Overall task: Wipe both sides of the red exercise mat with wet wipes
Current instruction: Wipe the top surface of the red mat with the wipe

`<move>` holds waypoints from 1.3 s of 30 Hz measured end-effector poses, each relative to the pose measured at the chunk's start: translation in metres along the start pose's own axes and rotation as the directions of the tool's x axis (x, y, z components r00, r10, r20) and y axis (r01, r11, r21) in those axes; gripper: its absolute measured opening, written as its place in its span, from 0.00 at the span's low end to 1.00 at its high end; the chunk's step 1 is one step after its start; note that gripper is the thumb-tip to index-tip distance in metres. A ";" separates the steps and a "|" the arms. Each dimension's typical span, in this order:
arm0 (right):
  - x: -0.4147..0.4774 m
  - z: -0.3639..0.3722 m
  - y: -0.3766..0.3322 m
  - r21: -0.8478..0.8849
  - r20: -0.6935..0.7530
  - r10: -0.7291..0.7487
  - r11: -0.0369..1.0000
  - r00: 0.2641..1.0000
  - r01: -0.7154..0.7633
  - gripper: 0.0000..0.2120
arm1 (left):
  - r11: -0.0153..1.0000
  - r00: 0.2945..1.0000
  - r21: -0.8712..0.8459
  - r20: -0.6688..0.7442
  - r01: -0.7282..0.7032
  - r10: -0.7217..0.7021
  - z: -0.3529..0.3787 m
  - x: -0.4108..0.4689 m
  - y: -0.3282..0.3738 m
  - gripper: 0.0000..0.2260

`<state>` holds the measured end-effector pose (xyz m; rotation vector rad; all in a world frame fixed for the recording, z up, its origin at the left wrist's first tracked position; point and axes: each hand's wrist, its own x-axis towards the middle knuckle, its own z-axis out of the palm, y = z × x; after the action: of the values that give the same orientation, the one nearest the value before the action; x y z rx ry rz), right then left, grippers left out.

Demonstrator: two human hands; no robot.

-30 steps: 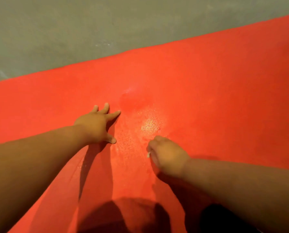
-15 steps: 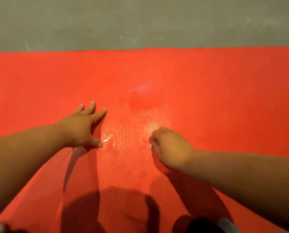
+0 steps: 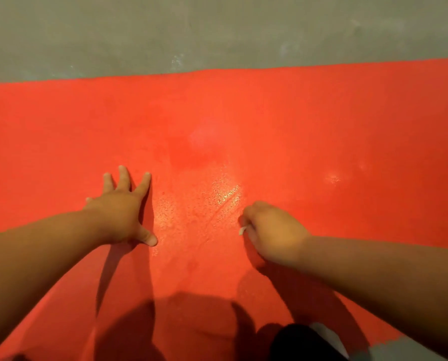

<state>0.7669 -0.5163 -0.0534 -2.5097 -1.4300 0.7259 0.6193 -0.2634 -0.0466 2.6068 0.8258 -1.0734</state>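
The left hand [image 3: 118, 212] lay spread flat on the red mat [image 3: 321, 121]; the right hand [image 3: 272, 230] was curled around a wet wipe [image 3: 241, 230].

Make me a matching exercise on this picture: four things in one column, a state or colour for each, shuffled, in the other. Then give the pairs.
1 left hand
2 right hand
3 mat
4 floor

A grey
B grips a white wipe
C red, with a wet sheen
D fingers spread flat on the mat

Pairs: 1-D, 2-B, 3-C, 4-A
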 end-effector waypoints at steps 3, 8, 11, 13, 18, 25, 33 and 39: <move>-0.011 0.005 -0.013 0.030 0.201 -0.291 0.956 0.935 0.291 0.08 | 1.000 1.000 -0.008 -0.014 -0.005 0.005 0.000 0.001 0.000 0.66; 0.038 -0.044 0.075 -0.018 -0.160 0.253 0.966 0.954 -0.259 0.06 | 1.000 1.000 -0.004 -0.027 -0.002 0.002 0.000 -0.002 -0.001 0.65; 0.055 -0.047 0.070 0.006 -0.213 0.407 0.910 0.888 -0.416 0.07 | 1.000 0.999 0.016 -0.053 0.000 0.001 0.000 -0.004 -0.003 0.64; 0.055 -0.020 0.024 0.010 -0.150 0.269 0.963 0.951 -0.271 0.09 | 1.000 0.997 0.030 -0.071 -0.006 0.008 -0.007 -0.007 -0.006 0.60; 0.034 0.018 -0.069 0.025 0.245 -0.478 0.873 0.844 0.487 0.09 | 0.999 0.971 0.037 -0.241 0.022 -0.012 -0.030 -0.003 -0.022 0.44; 0.113 -0.050 0.044 -0.002 -0.294 0.317 0.943 0.901 -0.333 0.08 | 0.998 0.994 -0.006 -0.090 0.064 -0.065 -0.030 0.019 -0.042 0.55; 0.069 0.021 -0.098 0.027 0.208 -0.477 0.876 0.854 0.482 0.10 | 0.977 0.992 0.198 -0.084 -0.076 0.094 -0.051 0.034 -0.060 0.58; 0.149 -0.059 0.015 -0.105 -0.254 0.156 0.977 0.955 -0.188 0.09 | 0.966 0.980 0.198 -0.074 -0.169 0.186 -0.059 0.039 -0.071 0.57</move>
<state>0.8698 -0.3926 -0.0570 -2.7332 -1.2209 0.3406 0.6358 -0.1658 -0.0302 2.8438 0.5151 -1.0352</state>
